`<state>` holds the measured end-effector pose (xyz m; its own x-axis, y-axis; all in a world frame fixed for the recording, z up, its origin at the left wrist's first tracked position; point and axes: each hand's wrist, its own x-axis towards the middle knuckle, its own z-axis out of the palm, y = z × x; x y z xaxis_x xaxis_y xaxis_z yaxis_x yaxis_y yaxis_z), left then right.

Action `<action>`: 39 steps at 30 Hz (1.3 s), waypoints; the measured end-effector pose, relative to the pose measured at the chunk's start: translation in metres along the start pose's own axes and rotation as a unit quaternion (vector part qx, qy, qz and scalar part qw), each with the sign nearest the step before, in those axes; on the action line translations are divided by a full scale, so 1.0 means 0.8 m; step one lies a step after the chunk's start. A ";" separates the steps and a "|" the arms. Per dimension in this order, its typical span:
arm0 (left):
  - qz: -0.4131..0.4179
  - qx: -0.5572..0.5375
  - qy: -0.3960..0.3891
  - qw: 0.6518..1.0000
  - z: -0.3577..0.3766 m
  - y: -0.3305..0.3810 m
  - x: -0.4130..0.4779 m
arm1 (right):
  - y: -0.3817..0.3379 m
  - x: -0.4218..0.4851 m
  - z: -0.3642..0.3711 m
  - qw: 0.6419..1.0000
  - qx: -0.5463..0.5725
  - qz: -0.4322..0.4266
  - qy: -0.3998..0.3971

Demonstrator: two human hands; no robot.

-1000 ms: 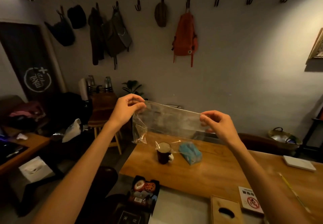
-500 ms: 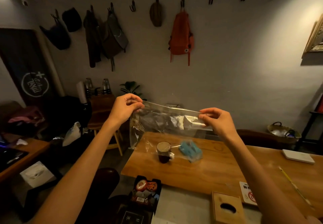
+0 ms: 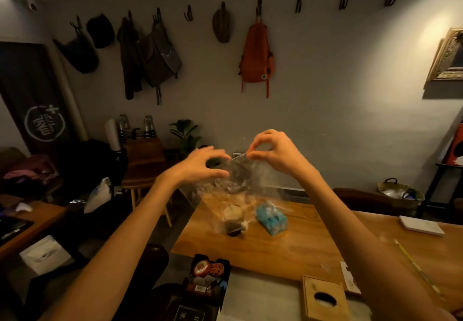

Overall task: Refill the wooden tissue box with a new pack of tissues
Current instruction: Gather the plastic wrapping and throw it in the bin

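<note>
Up at chest height the left hand (image 3: pixel 198 164) curls around a clear wrapper (image 3: pixel 225 183), fingers half closed and bunching it. At its 3 o'clock, close by, the right hand (image 3: pixel 274 152) pinches the wrapper's top edge between thumb and fingertips; my guess is they are folding the empty film out of the way. The box (image 3: pixel 324 300) sits slot up on the table (image 3: pixel 288 245), at 5 o'clock from the hands, within easy reach.

Crinkled glossy clear plastic wrapper (image 3: pixel 233 178); smooth varnished wood table (image 3: pixel 295 243); matt pale wooden tissue box (image 3: pixel 324 300).
</note>
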<state>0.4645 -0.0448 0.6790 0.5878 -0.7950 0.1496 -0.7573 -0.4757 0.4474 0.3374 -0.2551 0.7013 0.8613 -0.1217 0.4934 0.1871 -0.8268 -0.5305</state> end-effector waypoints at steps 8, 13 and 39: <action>-0.019 -0.382 0.157 0.910 0.024 0.004 -0.007 | -0.005 -0.011 -0.028 0.987 -0.100 0.039 0.123; -0.030 -0.525 0.134 0.840 0.031 0.005 -0.025 | 0.047 -0.062 0.018 0.895 0.374 0.241 -0.037; -0.136 -0.384 0.283 0.868 0.053 -0.012 -0.044 | 0.067 -0.073 0.072 0.893 0.390 0.221 0.039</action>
<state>0.4396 -0.0281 0.6323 0.9255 -0.2762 0.2590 -0.2838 -0.0531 0.9574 0.3241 -0.2605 0.6041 0.9024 -0.4051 0.1467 0.1346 -0.0584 -0.9892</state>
